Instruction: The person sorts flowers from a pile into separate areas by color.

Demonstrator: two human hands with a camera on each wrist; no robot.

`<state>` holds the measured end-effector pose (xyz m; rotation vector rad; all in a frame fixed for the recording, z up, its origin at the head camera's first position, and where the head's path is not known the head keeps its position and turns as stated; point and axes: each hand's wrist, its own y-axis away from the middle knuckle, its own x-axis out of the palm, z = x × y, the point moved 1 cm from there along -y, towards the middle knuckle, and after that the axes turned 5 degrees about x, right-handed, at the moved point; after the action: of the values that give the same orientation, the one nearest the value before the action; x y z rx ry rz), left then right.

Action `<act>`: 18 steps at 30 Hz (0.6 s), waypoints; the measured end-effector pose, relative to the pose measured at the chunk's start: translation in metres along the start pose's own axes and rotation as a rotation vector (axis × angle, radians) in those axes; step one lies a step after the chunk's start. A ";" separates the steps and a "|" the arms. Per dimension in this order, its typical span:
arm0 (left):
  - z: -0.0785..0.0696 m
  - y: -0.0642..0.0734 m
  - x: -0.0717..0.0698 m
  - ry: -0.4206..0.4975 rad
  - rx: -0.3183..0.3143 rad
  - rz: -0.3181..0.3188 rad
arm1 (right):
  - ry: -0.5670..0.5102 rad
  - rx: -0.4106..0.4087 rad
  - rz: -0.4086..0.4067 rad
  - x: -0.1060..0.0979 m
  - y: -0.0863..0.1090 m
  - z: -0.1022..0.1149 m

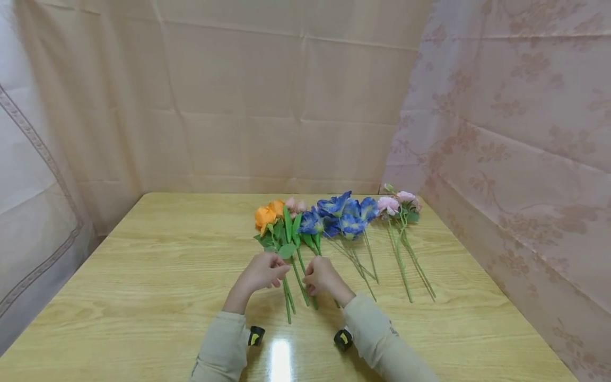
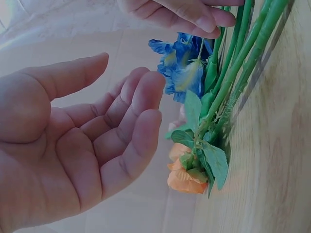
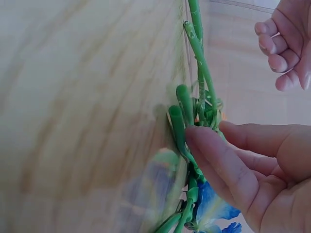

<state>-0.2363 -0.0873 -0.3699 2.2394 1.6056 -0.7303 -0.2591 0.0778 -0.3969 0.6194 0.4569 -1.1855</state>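
My left hand (image 1: 261, 271) hovers over the stems of the orange flowers (image 1: 269, 215), with nothing in it. Its palm and loosely bent fingers show in the left wrist view, apart from the orange flower (image 2: 187, 170). In the head view my right hand (image 1: 322, 275) is close beside the green stems (image 1: 300, 273) in the middle. The right wrist view has its fingertips (image 3: 197, 138) against or just in front of the green stems (image 3: 178, 121), thumb apart from the fingers; exact contact is hard to tell. Blue flowers (image 1: 341, 212) lie beyond the right hand.
Light pink flowers (image 1: 398, 203) with long stems lie at the table's right. Small pink blooms (image 1: 296, 206) sit behind the green leaves. The wooden table (image 1: 157, 276) meets a beige curtain (image 1: 267, 106) at the back and a floral cloth (image 1: 525, 132) on the right.
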 end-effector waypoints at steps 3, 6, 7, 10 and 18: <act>0.000 0.000 0.000 -0.011 -0.009 -0.003 | -0.021 0.025 -0.001 0.000 0.001 0.000; 0.000 0.001 0.000 -0.030 -0.011 -0.010 | -0.014 -0.019 -0.011 0.000 0.003 0.000; 0.000 0.001 0.000 -0.038 -0.008 -0.013 | -0.006 -0.035 -0.015 0.000 0.005 0.000; 0.001 0.003 0.001 -0.063 0.006 -0.023 | 0.011 -0.097 -0.020 -0.002 0.010 -0.001; -0.001 0.010 -0.002 -0.153 0.100 -0.129 | 0.102 -0.250 -0.128 -0.012 0.026 -0.004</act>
<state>-0.2274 -0.0921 -0.3688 2.1036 1.6836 -1.0112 -0.2379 0.0956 -0.3872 0.4407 0.7274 -1.1978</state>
